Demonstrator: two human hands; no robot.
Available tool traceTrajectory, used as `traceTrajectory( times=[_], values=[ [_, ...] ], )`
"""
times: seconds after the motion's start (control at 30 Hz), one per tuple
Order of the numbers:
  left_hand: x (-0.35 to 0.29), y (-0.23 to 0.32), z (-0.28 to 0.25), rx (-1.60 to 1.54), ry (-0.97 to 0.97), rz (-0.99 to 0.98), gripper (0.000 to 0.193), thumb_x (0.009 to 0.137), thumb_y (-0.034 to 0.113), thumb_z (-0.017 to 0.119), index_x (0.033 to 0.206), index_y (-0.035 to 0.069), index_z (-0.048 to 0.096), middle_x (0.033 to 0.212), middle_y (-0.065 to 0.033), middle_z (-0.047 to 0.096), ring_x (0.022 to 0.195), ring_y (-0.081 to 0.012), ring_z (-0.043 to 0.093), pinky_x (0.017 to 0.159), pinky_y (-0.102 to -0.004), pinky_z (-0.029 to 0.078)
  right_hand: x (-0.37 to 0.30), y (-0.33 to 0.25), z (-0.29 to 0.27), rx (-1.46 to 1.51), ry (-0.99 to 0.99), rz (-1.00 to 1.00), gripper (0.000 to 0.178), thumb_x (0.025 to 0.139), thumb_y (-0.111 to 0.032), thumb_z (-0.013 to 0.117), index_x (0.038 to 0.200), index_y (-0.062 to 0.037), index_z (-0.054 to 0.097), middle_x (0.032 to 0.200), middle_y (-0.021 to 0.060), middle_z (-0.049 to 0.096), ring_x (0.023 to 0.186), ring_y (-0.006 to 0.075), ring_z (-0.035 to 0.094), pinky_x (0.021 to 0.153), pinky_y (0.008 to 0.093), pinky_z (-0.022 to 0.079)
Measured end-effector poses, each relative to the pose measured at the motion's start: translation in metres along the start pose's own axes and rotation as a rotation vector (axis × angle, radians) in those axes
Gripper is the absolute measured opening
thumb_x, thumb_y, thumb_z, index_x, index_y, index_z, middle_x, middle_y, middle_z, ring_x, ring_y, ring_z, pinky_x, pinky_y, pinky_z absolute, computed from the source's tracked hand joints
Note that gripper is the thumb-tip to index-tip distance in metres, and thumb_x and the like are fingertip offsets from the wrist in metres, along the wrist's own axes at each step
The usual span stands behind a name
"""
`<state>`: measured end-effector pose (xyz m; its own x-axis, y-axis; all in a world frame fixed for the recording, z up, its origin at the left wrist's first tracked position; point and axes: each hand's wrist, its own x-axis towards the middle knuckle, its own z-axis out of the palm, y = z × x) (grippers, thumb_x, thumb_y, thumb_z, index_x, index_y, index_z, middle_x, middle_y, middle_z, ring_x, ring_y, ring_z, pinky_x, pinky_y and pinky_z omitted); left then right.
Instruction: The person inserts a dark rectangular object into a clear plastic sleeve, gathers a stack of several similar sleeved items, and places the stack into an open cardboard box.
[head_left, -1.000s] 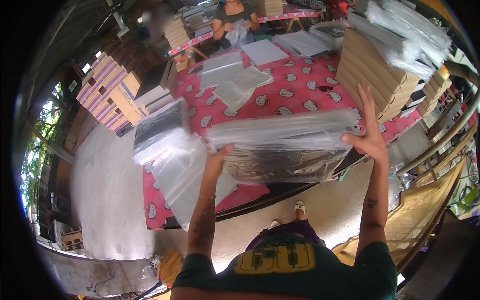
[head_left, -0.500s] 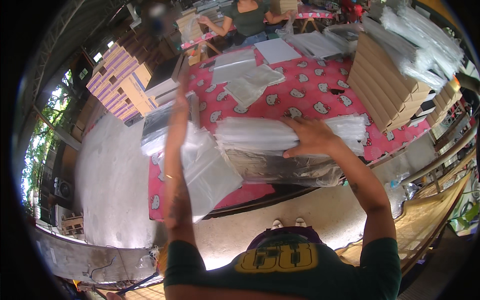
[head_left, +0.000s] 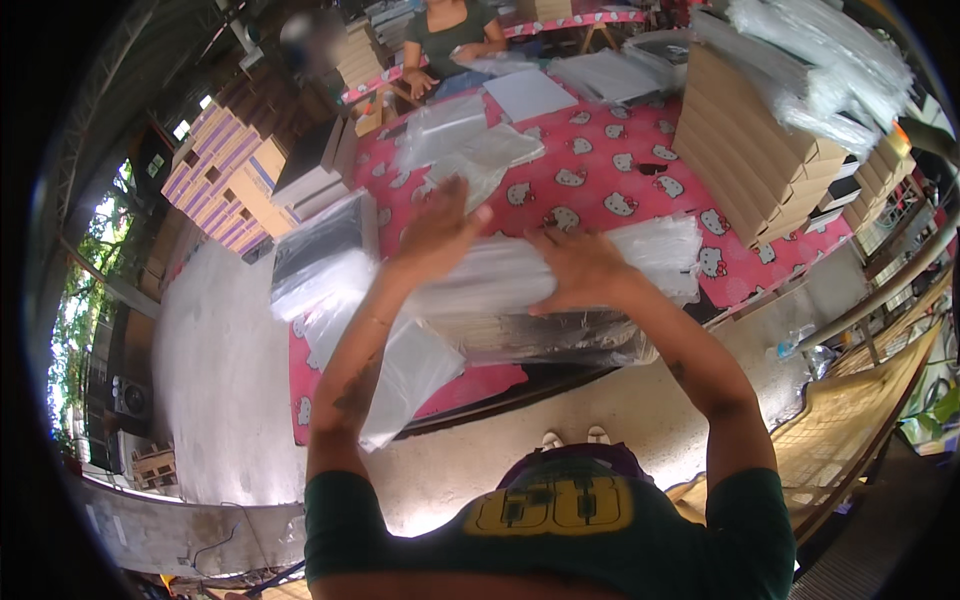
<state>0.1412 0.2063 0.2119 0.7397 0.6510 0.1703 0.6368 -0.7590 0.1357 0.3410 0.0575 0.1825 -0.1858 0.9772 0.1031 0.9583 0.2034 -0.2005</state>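
In front of me a long stack of clear plastic-wrapped packs [head_left: 590,340] lies along the near edge of the pink table [head_left: 690,130]. My right hand [head_left: 583,268] rests on top of the stack, fingers spread. My left hand [head_left: 440,235] is over the stack's left end, smeared by motion; whether it touches the plastic I cannot tell. Loose clear plastic bags [head_left: 405,365] spread at the stack's left, hanging past the table edge. Beside them sits a plastic-wrapped dark pack [head_left: 325,250]. Beyond my left hand lie more clear bags [head_left: 485,155].
Flat brown cartons [head_left: 750,150] stand piled at the right, with plastic-wrapped bundles [head_left: 820,70] on top. Purple-striped boxes [head_left: 225,170] are stacked at the far left. A white sheet [head_left: 528,95] lies at the back, where a person [head_left: 450,45] sits handling plastic.
My left hand has come down and right from its raised reach to the stack. My right hand stays on the stack. The person opposite has drawn both hands inward.
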Motion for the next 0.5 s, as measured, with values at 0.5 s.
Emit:
traceTrajectory(
  times=[0.5],
  values=[
    [-0.033, 0.049, 0.024, -0.074, -0.115, 0.299, 0.109, 0.059, 0.059, 0.077, 0.141, 0.003, 0.033, 0.135, -0.0212, 0.043, 0.127, -0.0370, 0.038, 0.107, -0.0490, 0.025, -0.005, 0.023, 0.009, 0.062, 0.132, -0.079, 0.098, 0.062, -0.056, 0.075, 0.136, -0.0041, 0.039, 0.124, 0.0182, 0.053, 0.113, 0.0339, 0.053, 0.094, 0.0445, 0.042]
  ],
)
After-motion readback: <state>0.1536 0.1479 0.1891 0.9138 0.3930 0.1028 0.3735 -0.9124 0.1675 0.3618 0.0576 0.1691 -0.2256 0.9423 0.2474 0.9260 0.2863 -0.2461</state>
